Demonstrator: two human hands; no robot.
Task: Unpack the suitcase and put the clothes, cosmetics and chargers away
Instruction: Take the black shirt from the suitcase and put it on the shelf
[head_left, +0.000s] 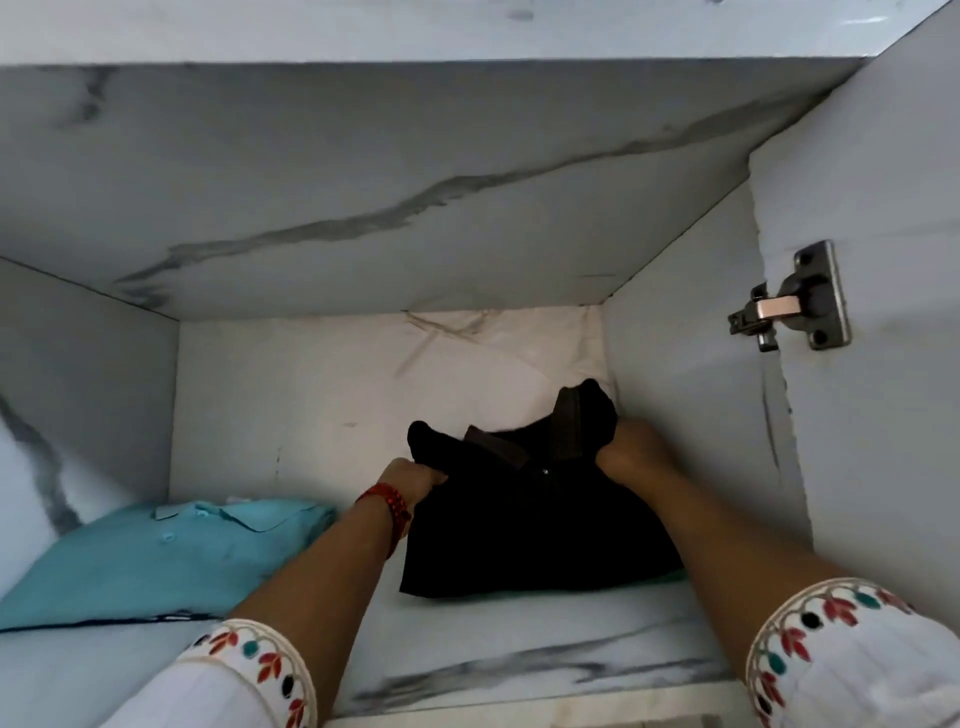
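Note:
A folded black shirt (535, 530) with a brown collar lies on the marble-patterned cupboard shelf (519, 670), toward the right side. My left hand (410, 480) grips its far left corner, and my right hand (631, 452) grips its far right corner by the collar. A strip of green cloth (670, 577) shows under the black shirt's right edge. A folded turquoise shirt (156, 556) with buttons and a collar lies to the left on the same shelf.
The cupboard's side walls (88, 374) stand close on both sides, with the shelf above (363, 182) overhead. A metal door hinge (795, 301) is fixed to the right wall. White paper lining (493, 343) covers the back of the shelf.

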